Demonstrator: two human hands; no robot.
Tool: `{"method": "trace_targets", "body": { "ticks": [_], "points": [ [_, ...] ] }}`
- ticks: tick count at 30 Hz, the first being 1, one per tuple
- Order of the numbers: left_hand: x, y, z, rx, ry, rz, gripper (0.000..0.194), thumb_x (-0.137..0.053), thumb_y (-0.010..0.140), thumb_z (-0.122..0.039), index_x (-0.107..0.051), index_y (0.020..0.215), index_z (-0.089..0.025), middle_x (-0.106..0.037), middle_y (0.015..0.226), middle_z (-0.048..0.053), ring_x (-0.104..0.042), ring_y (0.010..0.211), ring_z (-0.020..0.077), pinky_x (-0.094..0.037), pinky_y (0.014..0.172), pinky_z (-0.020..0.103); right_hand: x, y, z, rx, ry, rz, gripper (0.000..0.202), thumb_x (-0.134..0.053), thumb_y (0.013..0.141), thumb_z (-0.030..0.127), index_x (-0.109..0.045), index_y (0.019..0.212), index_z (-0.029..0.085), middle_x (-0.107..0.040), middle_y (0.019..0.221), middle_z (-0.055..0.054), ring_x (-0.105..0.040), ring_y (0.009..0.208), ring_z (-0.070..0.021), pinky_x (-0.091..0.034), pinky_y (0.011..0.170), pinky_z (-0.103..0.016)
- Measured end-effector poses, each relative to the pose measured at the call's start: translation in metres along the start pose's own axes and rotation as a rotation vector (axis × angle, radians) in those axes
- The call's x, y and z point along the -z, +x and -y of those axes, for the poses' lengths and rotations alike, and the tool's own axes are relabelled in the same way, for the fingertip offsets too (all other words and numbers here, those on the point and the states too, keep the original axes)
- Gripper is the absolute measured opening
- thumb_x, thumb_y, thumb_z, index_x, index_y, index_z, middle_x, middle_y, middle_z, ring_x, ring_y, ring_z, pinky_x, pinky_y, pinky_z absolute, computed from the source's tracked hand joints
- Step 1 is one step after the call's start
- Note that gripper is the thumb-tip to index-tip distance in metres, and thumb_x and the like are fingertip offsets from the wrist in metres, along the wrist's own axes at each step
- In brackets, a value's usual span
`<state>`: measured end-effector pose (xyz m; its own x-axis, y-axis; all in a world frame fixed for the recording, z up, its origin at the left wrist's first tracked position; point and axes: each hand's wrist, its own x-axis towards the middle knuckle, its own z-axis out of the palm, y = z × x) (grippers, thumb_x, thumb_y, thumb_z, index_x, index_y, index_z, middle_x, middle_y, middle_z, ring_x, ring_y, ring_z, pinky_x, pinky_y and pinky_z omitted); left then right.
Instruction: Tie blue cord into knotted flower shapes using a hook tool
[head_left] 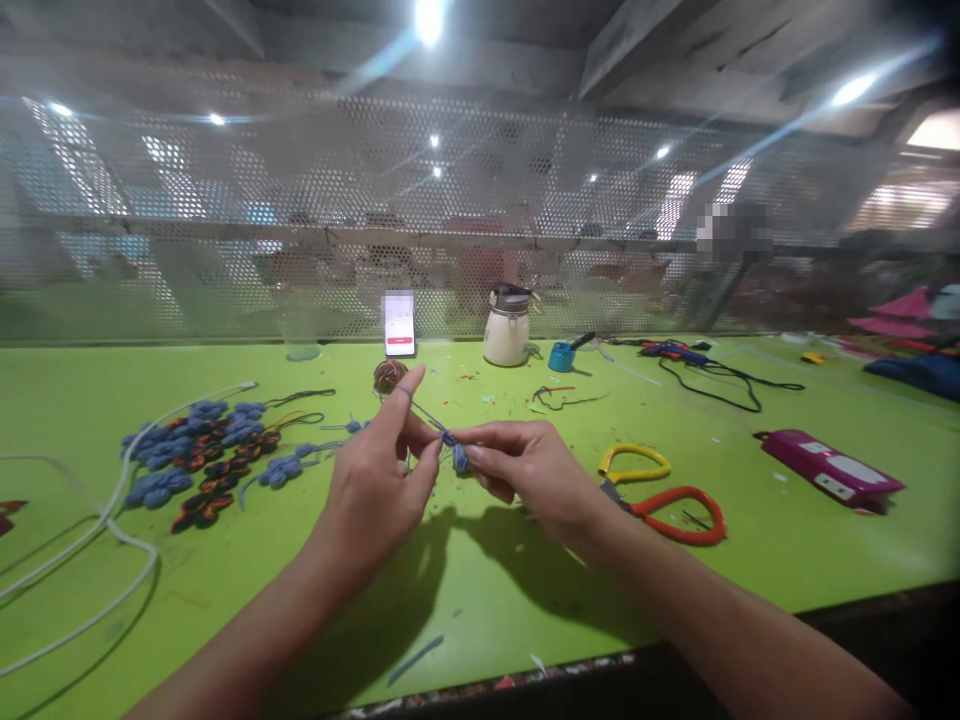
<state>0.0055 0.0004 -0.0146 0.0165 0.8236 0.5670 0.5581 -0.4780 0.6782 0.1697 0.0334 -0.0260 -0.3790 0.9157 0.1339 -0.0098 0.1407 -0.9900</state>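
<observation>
Left hand (382, 475) pinching blue yarn piece (460, 458), right hand (529, 460) gripping it too, scissors (643, 507) right, knotted flowers (178, 445) left, yarn ball (390, 376) far side.

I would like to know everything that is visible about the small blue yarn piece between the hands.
The blue yarn piece is small and soft-looking, with a rounded lower part and a darker, narrower upper end. It is above the green table; the right hand pinches it between thumb and fingers. The left hand has its fingertips together at the upper end, where a thin strand slants up to the index finger. Fingers partly hide it, so its full shape is unclear.
</observation>
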Motion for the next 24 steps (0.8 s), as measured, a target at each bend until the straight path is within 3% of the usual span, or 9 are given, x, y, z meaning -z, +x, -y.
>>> {"method": "trace_targets", "body": {
  "ticks": [5, 8, 11, 14, 16, 20, 24],
  "points": [
    [0.005, 0.010, 0.005, 0.285, -0.514, 0.014, 0.080, -0.072, 0.071, -0.022, -0.036, 0.141, -0.010, -0.062, 0.073, 0.000, -0.057, 0.070, 0.0145, -0.046, 0.070, 0.028, -0.012, -0.002, -0.007, 0.017, 0.261, -0.003, 0.029, -0.072, 0.071, 0.029, -0.074, 0.097, 0.017, -0.052, 0.053, 0.003, -0.037, 0.044, -0.0058, -0.030, 0.042, -0.021],
    [0.008, 0.014, 0.008, 0.443, -0.837, 0.080, 0.082, -0.076, 0.066, -0.013, -0.038, 0.138, -0.007, -0.061, 0.070, -0.002, -0.057, 0.067, 0.0109, -0.046, 0.069, 0.023, -0.014, -0.003, -0.012, 0.146, 0.151, -0.052, 0.028, -0.067, 0.076, 0.030, -0.074, 0.099, 0.016, -0.051, 0.052, 0.003, -0.037, 0.043, -0.0060, -0.030, 0.041, -0.021],
    [0.010, 0.015, 0.008, 0.543, -1.004, 0.126, 0.078, -0.075, 0.065, -0.006, -0.041, 0.134, -0.006, -0.061, 0.069, -0.002, -0.058, 0.066, 0.0086, -0.047, 0.073, 0.022, -0.010, -0.004, -0.014, 0.399, -0.104, -0.114, 0.024, -0.059, 0.083, 0.023, -0.073, 0.100, 0.016, -0.057, 0.058, 0.001, -0.042, 0.048, -0.0078, -0.035, 0.045, -0.022],
    [0.014, 0.015, 0.009, 0.560, -1.009, 0.154, 0.080, -0.076, 0.064, -0.006, -0.040, 0.135, -0.006, -0.062, 0.069, -0.002, -0.058, 0.067, 0.0087, -0.046, 0.073, 0.022, 0.000, -0.004, -0.013, 0.688, -0.477, -0.107, 0.030, -0.050, 0.086, 0.014, -0.071, 0.108, 0.017, -0.061, 0.069, -0.003, -0.050, 0.059, -0.0114, -0.039, 0.055, -0.024],
    [0.016, 0.016, 0.010, 0.545, -0.929, 0.156, 0.084, -0.079, 0.062, -0.009, -0.039, 0.136, -0.006, -0.063, 0.068, -0.001, -0.057, 0.064, 0.0094, -0.045, 0.067, 0.022, 0.007, -0.004, -0.010, 0.781, -0.806, -0.074, 0.040, -0.045, 0.086, 0.008, -0.066, 0.118, 0.017, -0.057, 0.067, -0.004, -0.046, 0.058, -0.0122, -0.034, 0.053, -0.024],
    [0.019, 0.018, 0.014, 0.477, -0.722, 0.140, 0.084, -0.079, 0.063, -0.017, -0.040, 0.136, -0.004, -0.063, 0.065, -0.001, -0.052, 0.059, 0.0096, -0.040, 0.062, 0.024, 0.017, -0.007, 0.000, 0.722, -1.216, -0.002, 0.059, -0.044, 0.077, -0.001, -0.058, 0.128, 0.026, -0.052, 0.067, -0.003, -0.036, 0.055, -0.0123, -0.024, 0.051, -0.025],
    [0.020, 0.020, 0.017, 0.455, -0.645, 0.176, 0.077, -0.078, 0.064, -0.020, -0.045, 0.133, -0.005, -0.061, 0.068, -0.001, -0.051, 0.063, 0.0109, -0.038, 0.067, 0.027, 0.021, -0.011, 0.015, 0.556, -1.116, 0.143, 0.061, -0.045, 0.077, -0.002, -0.057, 0.129, 0.026, -0.057, 0.071, -0.003, -0.042, 0.060, -0.0126, -0.029, 0.056, -0.024]
  ]
}}
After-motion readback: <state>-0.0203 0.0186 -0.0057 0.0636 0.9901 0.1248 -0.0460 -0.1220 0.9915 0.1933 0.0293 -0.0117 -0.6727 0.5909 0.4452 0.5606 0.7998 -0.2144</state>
